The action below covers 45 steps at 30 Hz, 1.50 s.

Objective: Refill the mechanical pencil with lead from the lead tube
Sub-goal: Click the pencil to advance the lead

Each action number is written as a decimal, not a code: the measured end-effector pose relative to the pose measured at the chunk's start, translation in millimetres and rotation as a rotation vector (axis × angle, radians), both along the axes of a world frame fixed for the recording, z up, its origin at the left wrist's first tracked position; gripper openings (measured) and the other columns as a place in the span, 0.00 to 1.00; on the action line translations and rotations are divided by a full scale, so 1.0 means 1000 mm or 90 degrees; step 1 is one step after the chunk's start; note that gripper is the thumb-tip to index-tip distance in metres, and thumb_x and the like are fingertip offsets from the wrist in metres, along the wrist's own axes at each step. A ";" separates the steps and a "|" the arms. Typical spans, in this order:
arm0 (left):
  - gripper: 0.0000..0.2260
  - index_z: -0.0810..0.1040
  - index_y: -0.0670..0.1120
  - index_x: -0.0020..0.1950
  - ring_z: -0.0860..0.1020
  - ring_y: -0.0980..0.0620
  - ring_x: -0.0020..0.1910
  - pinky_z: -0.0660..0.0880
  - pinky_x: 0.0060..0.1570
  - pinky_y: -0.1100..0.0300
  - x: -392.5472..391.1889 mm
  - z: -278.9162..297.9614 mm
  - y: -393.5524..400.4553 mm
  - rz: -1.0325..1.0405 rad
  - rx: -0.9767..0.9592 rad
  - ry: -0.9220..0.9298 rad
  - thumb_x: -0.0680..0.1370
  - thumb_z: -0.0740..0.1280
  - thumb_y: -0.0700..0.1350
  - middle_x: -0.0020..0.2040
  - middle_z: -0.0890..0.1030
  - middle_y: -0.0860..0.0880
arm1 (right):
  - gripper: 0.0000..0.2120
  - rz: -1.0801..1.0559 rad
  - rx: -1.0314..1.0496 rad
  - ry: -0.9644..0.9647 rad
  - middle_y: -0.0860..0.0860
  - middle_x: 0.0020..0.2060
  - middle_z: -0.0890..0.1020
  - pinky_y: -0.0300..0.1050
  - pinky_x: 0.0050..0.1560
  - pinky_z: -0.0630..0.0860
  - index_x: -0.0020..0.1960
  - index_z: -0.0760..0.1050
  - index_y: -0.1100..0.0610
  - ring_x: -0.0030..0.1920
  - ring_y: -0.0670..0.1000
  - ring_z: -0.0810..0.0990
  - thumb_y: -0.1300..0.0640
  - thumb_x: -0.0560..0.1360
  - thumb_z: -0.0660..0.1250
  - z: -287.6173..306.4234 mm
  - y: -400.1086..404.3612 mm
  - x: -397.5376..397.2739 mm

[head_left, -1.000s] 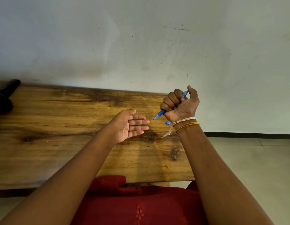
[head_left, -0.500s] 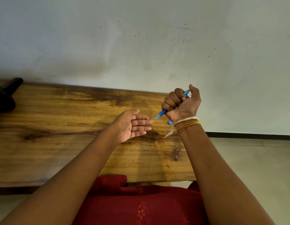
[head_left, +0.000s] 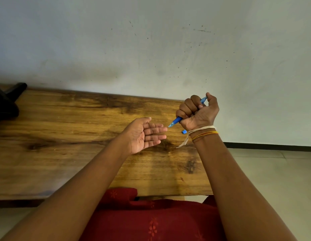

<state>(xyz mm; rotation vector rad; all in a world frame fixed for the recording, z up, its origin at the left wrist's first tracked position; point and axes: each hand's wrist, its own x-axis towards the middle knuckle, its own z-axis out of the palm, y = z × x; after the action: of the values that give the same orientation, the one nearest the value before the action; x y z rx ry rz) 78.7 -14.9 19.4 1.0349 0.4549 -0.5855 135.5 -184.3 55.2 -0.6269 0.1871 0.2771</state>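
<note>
At the bottom of the frame I saw the red patterned cloth (head_left: 151, 221) over the lap, with both forearms rising from the lower corners toward the middle. Just past it lay the wooden table (head_left: 64, 136), filling the left and centre. Above its middle my left hand (head_left: 144, 134) was spread flat, palm up and cupped slightly, holding nothing that I could make out. To its right, in the centre-right of the frame, my right hand (head_left: 197, 113) was closed in a full fist around the mechanical pencil (head_left: 176, 121), thumb pressed on the top end, the blue barrel slanting down and left so its tip stood just beside the left fingertips (head_left: 164, 129) without clearly touching them. A small blue piece (head_left: 184, 131) lay on the table just below the right wrist, near the thread bracelets (head_left: 203, 132); it may have been the pencil's cap or the lead tube, but it was too small to tell. I judged the step to be clicking the pencil over the open palm to check whether lead fed out. To do it well, I would have kept the tip pointing low over the palm's hollow so any loose lead dropped there and not on the grainy wood, pressed the thumb in short, gentle clicks, and kept the palm level. Farther back, a dark object (head_left: 7, 100) sat at the upper left edge, and the marked pale wall (head_left: 160, 49) filled the top.
</note>
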 end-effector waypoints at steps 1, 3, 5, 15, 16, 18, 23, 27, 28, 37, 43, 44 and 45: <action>0.20 0.81 0.39 0.52 0.85 0.45 0.45 0.80 0.40 0.58 0.000 0.000 0.000 0.000 -0.001 -0.001 0.82 0.55 0.50 0.49 0.86 0.42 | 0.26 0.003 0.002 0.002 0.47 0.20 0.53 0.37 0.28 0.49 0.21 0.58 0.53 0.23 0.48 0.49 0.42 0.74 0.50 0.000 0.000 0.000; 0.19 0.81 0.39 0.53 0.85 0.45 0.45 0.80 0.40 0.58 0.000 0.000 0.000 0.001 -0.005 -0.002 0.82 0.55 0.51 0.49 0.86 0.42 | 0.26 0.003 0.002 0.004 0.47 0.22 0.51 0.37 0.29 0.49 0.21 0.58 0.54 0.24 0.48 0.49 0.42 0.74 0.50 0.000 0.001 0.000; 0.20 0.81 0.39 0.53 0.85 0.45 0.44 0.80 0.38 0.59 0.000 0.000 0.000 0.001 -0.009 0.000 0.81 0.55 0.51 0.49 0.86 0.42 | 0.25 -0.003 0.004 0.003 0.47 0.22 0.51 0.36 0.28 0.50 0.20 0.58 0.54 0.23 0.48 0.49 0.44 0.73 0.49 0.000 0.001 -0.001; 0.20 0.81 0.39 0.53 0.85 0.45 0.44 0.81 0.36 0.60 0.001 -0.001 0.002 0.002 -0.011 0.001 0.82 0.55 0.51 0.48 0.86 0.42 | 0.27 -0.011 0.004 0.005 0.47 0.23 0.51 0.36 0.28 0.50 0.20 0.58 0.54 0.23 0.48 0.49 0.43 0.75 0.49 0.004 0.004 -0.002; 0.20 0.81 0.39 0.53 0.85 0.45 0.44 0.81 0.36 0.59 0.001 -0.001 0.002 0.002 -0.011 0.002 0.82 0.54 0.51 0.48 0.86 0.42 | 0.27 -0.011 0.004 0.005 0.47 0.23 0.51 0.36 0.28 0.50 0.20 0.59 0.54 0.24 0.48 0.49 0.43 0.75 0.49 0.004 0.004 -0.003; 0.20 0.81 0.39 0.53 0.85 0.45 0.44 0.81 0.37 0.59 0.001 -0.002 0.002 0.001 -0.009 0.002 0.82 0.54 0.51 0.48 0.86 0.42 | 0.27 -0.013 0.002 0.006 0.47 0.23 0.51 0.36 0.28 0.50 0.20 0.59 0.54 0.24 0.48 0.49 0.43 0.75 0.49 0.004 0.003 -0.003; 0.21 0.81 0.39 0.52 0.85 0.45 0.44 0.81 0.37 0.59 0.002 -0.002 0.001 -0.002 -0.003 0.001 0.82 0.54 0.51 0.48 0.86 0.42 | 0.27 -0.007 -0.006 0.000 0.47 0.23 0.51 0.36 0.28 0.50 0.20 0.59 0.54 0.24 0.48 0.49 0.42 0.75 0.49 0.003 0.003 -0.002; 0.21 0.81 0.39 0.53 0.85 0.45 0.44 0.80 0.39 0.58 0.002 -0.003 0.000 -0.006 -0.002 0.003 0.82 0.54 0.51 0.48 0.86 0.42 | 0.26 0.000 -0.025 -0.001 0.47 0.23 0.51 0.36 0.28 0.50 0.20 0.58 0.54 0.24 0.48 0.49 0.44 0.74 0.49 0.002 0.002 -0.001; 0.20 0.81 0.39 0.53 0.85 0.45 0.44 0.80 0.39 0.58 0.002 -0.003 0.000 -0.007 -0.002 0.003 0.82 0.54 0.50 0.48 0.86 0.42 | 0.26 0.001 -0.025 -0.003 0.47 0.23 0.51 0.36 0.28 0.51 0.20 0.58 0.54 0.24 0.48 0.49 0.43 0.74 0.50 0.002 0.002 -0.001; 0.20 0.81 0.39 0.52 0.85 0.45 0.44 0.81 0.37 0.59 0.002 -0.003 0.000 -0.007 -0.001 0.003 0.82 0.54 0.50 0.48 0.86 0.42 | 0.27 -0.004 -0.022 -0.003 0.47 0.20 0.53 0.36 0.28 0.50 0.20 0.59 0.54 0.24 0.48 0.49 0.42 0.74 0.49 0.000 0.002 0.000; 0.20 0.81 0.39 0.52 0.85 0.45 0.44 0.81 0.37 0.59 0.002 -0.002 0.000 -0.005 -0.003 0.005 0.82 0.54 0.50 0.47 0.86 0.42 | 0.27 -0.001 -0.020 -0.003 0.47 0.17 0.57 0.36 0.28 0.50 0.20 0.60 0.54 0.24 0.48 0.50 0.42 0.74 0.49 -0.002 0.002 0.001; 0.20 0.81 0.39 0.52 0.85 0.45 0.43 0.81 0.37 0.59 0.002 -0.001 0.000 -0.006 -0.004 0.006 0.82 0.54 0.50 0.47 0.86 0.42 | 0.27 0.000 -0.020 -0.001 0.47 0.16 0.58 0.37 0.28 0.50 0.20 0.60 0.54 0.24 0.48 0.50 0.42 0.74 0.50 -0.003 0.002 0.002; 0.20 0.81 0.39 0.52 0.85 0.45 0.43 0.81 0.37 0.59 0.002 -0.001 -0.001 -0.006 -0.004 0.006 0.82 0.54 0.50 0.47 0.86 0.42 | 0.27 0.000 -0.020 0.001 0.47 0.16 0.58 0.36 0.28 0.50 0.20 0.60 0.54 0.24 0.48 0.50 0.43 0.74 0.50 -0.003 0.002 0.002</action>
<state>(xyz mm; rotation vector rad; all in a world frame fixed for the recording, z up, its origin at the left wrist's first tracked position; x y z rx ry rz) 80.8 -15.4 18.2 1.0283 0.4566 -0.5999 137.7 -182.4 52.2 -0.6578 0.1937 0.2752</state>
